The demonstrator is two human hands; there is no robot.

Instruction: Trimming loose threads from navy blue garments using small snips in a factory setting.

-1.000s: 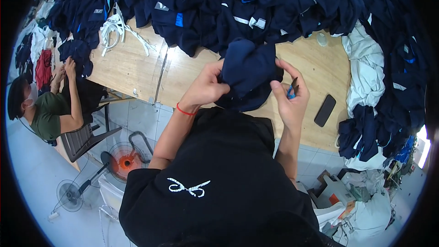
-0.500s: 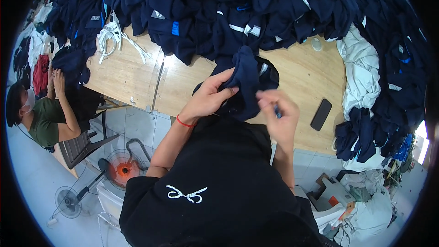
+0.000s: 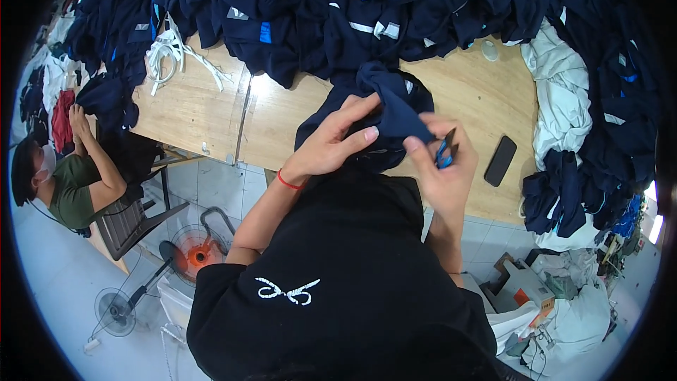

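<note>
A navy garment (image 3: 396, 109) lies bunched on the table's front edge, one flap of it raised between my hands. My left hand (image 3: 335, 140), with a red cord round its wrist, grips the cloth from the left, some fingertips hidden behind a fold. On the other side my right hand (image 3: 451, 176) has small blue-handled thread snips (image 3: 445, 153) tucked in its palm, dark blades pointing up. Its thumb and fingers are at the right edge of the raised flap.
Heaped navy garments (image 3: 296, 21) line the table's far side. White strips (image 3: 169, 56) lie left on the wooden table (image 3: 479, 92); a black phone (image 3: 499, 161) and white cloth (image 3: 560, 92) lie right. A masked co-worker (image 3: 70, 183) sits left, near floor fans (image 3: 201, 257).
My right hand has turned and come against the flap, bringing the snips into plain view. The raised cloth now stretches rightward from my left hand, whose thumb has lifted somewhat.
</note>
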